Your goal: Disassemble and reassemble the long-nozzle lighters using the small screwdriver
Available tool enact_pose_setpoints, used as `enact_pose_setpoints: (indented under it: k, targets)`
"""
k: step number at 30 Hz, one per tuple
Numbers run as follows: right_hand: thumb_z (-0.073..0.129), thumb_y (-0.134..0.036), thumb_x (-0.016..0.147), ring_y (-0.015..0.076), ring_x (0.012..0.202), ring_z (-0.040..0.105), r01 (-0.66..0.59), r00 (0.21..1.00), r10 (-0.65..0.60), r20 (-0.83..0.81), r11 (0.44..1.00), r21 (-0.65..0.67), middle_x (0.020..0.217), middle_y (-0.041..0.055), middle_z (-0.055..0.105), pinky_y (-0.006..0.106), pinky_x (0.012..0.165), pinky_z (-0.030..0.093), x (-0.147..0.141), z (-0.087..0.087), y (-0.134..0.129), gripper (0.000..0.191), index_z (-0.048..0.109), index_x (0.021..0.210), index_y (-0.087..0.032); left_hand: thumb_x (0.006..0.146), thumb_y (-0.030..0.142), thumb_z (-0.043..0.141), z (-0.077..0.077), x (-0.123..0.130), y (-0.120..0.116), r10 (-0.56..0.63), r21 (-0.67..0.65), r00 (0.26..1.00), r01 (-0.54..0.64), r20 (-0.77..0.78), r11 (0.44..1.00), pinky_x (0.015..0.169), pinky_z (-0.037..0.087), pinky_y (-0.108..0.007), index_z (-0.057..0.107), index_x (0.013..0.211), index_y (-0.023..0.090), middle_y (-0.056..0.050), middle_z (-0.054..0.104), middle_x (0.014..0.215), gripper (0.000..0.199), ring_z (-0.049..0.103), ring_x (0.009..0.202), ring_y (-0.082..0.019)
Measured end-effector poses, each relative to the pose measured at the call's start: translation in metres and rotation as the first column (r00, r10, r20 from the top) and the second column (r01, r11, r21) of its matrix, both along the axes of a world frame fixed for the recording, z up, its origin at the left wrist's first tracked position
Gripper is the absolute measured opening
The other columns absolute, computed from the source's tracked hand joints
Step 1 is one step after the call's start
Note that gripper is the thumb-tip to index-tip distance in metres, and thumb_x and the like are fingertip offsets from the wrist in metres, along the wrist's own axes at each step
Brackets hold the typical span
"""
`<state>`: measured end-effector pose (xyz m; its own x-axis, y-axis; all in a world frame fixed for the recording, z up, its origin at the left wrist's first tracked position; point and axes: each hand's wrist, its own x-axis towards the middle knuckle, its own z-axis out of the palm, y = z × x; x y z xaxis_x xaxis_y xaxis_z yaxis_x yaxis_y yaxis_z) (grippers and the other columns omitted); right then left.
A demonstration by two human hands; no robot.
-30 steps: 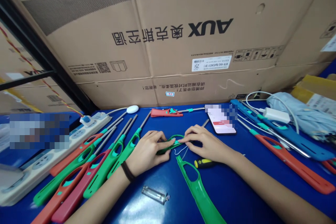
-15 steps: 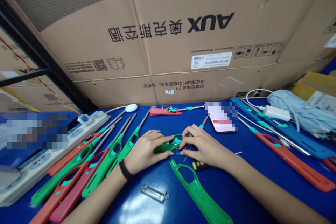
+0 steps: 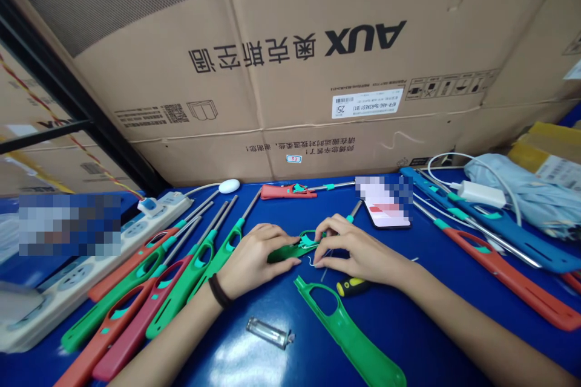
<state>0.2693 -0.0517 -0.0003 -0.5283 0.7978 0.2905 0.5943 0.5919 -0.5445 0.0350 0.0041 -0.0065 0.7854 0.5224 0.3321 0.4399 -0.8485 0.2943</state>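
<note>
My left hand [image 3: 267, 254] is closed on the handle end of an opened green utility lighter [image 3: 287, 251]. At the lighter's trigger opening, the fingers of my right hand [image 3: 347, 248] are bent together around its teal trigger [image 3: 309, 242] and front part. A thin white wire [image 3: 311, 261] hangs by my right fingertips. The loose green half shell [image 3: 347, 332] of the lighter lies nearer to me. To its left rests a clear fuel tank [image 3: 270, 332]. Partly under my right hand is a black and yellow screwdriver [image 3: 351, 286].
Several red and green lighters [image 3: 181, 290] lie at the left beside a white power strip [image 3: 68, 275]. A phone [image 3: 385, 211] leans near the back. Blue and orange lighters [image 3: 508, 278] lie at the right. A large cardboard box [image 3: 290, 103] stands behind.
My right fingers have shifted slightly at the trigger area of the green lighter. My left hand keeps its hold, and the view has moved a little.
</note>
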Motion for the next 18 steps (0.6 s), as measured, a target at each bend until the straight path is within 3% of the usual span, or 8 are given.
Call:
enact_pose_setpoints:
  k: [11, 18]
  targets:
    - [0.061, -0.023, 0.085, 0.0173, 0.096, 0.055, 0.076, 0.997, -0.078, 0.027, 0.993, 0.088, 0.097, 0.0031, 0.057, 0.039, 0.090, 0.041, -0.0049, -0.0084, 0.0030, 0.008, 0.068, 0.087, -0.025, 0.084, 0.036, 0.062, 0.0015, 0.0030, -0.0032, -0.036, -0.030, 0.999, 0.036, 0.002, 0.999, 0.083, 0.046, -0.034, 0.065, 0.110, 0.023, -0.005, 0.066, 0.094, 0.029, 0.060, 0.088, -0.019]
    - [0.059, -0.025, 0.086, 0.0177, 0.096, 0.054, 0.112, 0.993, -0.113, 0.013, 0.992, 0.056, 0.095, 0.0038, 0.058, 0.037, 0.090, 0.041, -0.0071, -0.0061, 0.0024, 0.006, 0.063, 0.088, -0.022, 0.081, 0.038, 0.065, 0.0003, 0.0045, -0.0051, -0.021, -0.048, 1.000, 0.022, 0.023, 0.999, 0.085, 0.045, -0.036, 0.064, 0.111, 0.023, -0.005, 0.067, 0.095, 0.033, 0.061, 0.089, -0.019]
